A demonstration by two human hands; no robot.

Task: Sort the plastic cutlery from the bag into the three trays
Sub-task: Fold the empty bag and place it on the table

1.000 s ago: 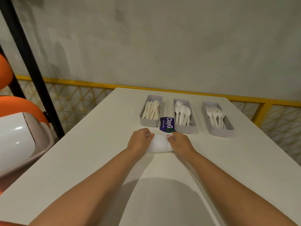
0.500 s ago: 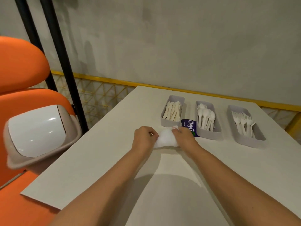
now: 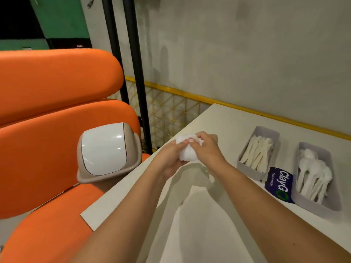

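A crumpled white plastic bag (image 3: 187, 153) is bunched into a ball above the table's left edge. My left hand (image 3: 170, 158) cups it from below and my right hand (image 3: 206, 149) grips it from above. Two grey trays stand at the right: the nearer-left tray (image 3: 247, 167) holds white knives, the other tray (image 3: 331, 203) holds white spoons. The third tray is out of frame.
A dark blue "ClayGo" label card (image 3: 280, 184) lies between the two trays. A beige bin with a white swing lid (image 3: 106, 151) sits on an orange seat (image 3: 38, 149) left of the white table (image 3: 218, 224). Black poles (image 3: 133, 73) stand behind the seat.
Both hands lifted the white bag off the table, balled it up and carried it left toward the bin. The view swung left, so the fork tray left the frame.
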